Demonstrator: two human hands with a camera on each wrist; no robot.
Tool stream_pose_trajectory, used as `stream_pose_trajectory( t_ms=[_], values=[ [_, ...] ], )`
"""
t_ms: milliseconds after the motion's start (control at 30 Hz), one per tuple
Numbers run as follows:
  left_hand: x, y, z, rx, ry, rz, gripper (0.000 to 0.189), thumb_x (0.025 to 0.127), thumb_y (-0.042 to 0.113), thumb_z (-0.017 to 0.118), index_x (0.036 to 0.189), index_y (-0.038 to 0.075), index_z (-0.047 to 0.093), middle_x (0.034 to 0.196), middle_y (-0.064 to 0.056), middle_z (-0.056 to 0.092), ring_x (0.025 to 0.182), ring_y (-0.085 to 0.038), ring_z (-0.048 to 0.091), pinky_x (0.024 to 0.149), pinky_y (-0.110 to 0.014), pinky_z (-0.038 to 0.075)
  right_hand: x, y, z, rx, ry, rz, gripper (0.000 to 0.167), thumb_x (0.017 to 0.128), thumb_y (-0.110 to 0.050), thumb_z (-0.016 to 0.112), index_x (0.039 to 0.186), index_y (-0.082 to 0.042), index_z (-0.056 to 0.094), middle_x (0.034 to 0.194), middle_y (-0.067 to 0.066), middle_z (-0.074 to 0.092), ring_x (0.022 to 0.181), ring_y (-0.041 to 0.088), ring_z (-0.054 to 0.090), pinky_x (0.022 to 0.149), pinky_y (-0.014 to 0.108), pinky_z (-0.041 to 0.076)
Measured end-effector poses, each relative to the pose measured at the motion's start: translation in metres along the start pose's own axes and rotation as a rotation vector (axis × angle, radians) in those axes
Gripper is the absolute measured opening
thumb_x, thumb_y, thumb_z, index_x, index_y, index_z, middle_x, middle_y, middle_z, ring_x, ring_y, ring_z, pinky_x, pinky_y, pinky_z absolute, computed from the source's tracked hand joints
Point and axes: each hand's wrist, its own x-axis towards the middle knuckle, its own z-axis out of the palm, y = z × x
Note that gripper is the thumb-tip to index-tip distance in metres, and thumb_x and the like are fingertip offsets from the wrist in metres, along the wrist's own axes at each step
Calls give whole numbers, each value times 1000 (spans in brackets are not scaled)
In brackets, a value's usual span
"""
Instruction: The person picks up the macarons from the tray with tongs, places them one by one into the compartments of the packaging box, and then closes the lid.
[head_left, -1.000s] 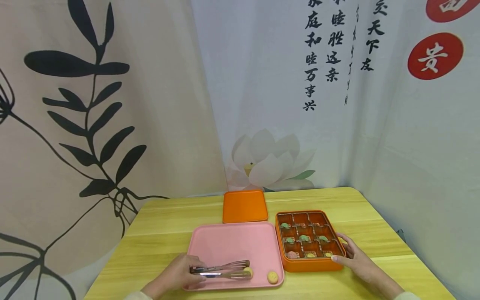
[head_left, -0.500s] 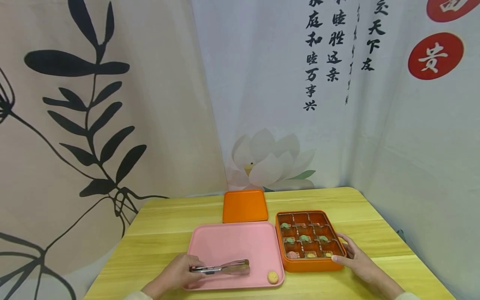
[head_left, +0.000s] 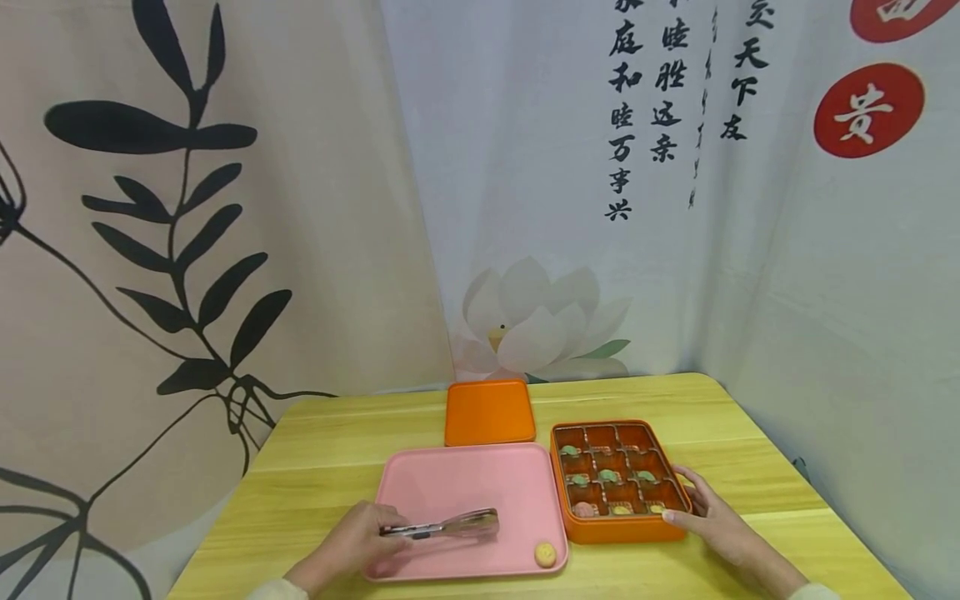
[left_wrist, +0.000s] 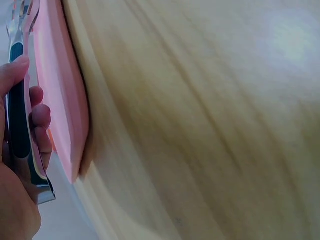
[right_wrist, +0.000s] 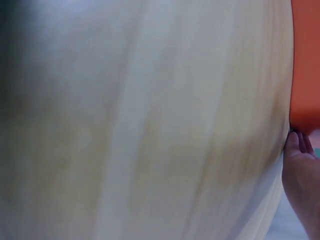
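Observation:
In the head view, my left hand [head_left: 365,536] grips a pair of metal tongs [head_left: 442,527] by their dark-sided handle. The tongs' arms are squeezed together, tips pointing right, over the pink tray [head_left: 450,475]; any cookie between the tips is hidden. One round yellow cookie [head_left: 545,554] lies at the tray's front right corner. Thumb at the front rim and fingers along the right side, my right hand [head_left: 712,521] holds the corner of an orange box [head_left: 622,530]. Its divider has compartments with green, pink and yellow pieces. The left wrist view shows the thumb pressing the tongs [left_wrist: 20,110].
An orange lid [head_left: 491,413] lies behind the pink tray. The box stands close against the tray's right side. All sit on a yellow wood-grain table [head_left: 322,467], with printed curtains behind and to the right.
The tongs' spread arms have come together, and the cookie seen by their tips is out of sight. The tips have risen slightly. The right hand and box stay put.

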Motion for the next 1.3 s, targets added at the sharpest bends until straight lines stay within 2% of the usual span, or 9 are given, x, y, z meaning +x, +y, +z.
stream_pose_trajectory(
  t_ms=[133, 367, 633, 900, 1133, 1300],
  values=[
    [5, 1, 0, 18, 17, 24, 11, 84, 26, 78, 93, 20, 80, 75, 18, 62, 65, 0, 48, 57, -22, 43, 0, -1, 0, 10, -1, 11, 83, 98, -26, 63, 157, -12, 6, 150, 36, 28, 134, 49, 37, 102, 59, 38],
    [16, 4, -1, 14, 50, 60, 14, 85, 25, 78, 97, 17, 80, 77, 17, 62, 65, 1, 48, 55, -22, 45, 1, -1, 1, 25, -1, -24, 82, 98, -21, 64, 157, -10, 7, 148, 37, 29, 133, 49, 37, 101, 56, 40],
    [34, 11, 0, 3, 74, 88, 13, 86, 25, 78, 95, 17, 80, 75, 16, 62, 62, 1, 47, 53, -20, 42, 0, -2, 1, 25, -12, -35, 83, 97, -22, 63, 156, -8, 7, 148, 38, 28, 134, 52, 35, 101, 56, 40],
    [52, 19, 5, 13, 110, 108, 11, 85, 24, 79, 93, 17, 80, 76, 15, 65, 63, 0, 47, 54, -21, 42, 2, -2, 0, 31, -27, -60, 82, 98, -20, 62, 157, -8, 6, 146, 37, 32, 131, 48, 41, 99, 52, 43],
    [71, 28, 12, 27, 144, 74, 11, 85, 24, 79, 93, 17, 80, 78, 14, 67, 63, -2, 48, 55, -22, 42, -1, -1, 0, 30, -2, -20, 83, 97, -22, 64, 157, -10, 7, 149, 37, 27, 135, 52, 32, 102, 58, 39],
    [87, 35, 18, 27, 161, 85, 7, 86, 23, 78, 91, 18, 79, 78, 13, 66, 64, -3, 49, 56, -22, 41, 0, 1, -1, 19, -3, -23, 83, 98, -23, 64, 157, -10, 7, 149, 37, 28, 135, 52, 33, 102, 58, 39]
  ],
)
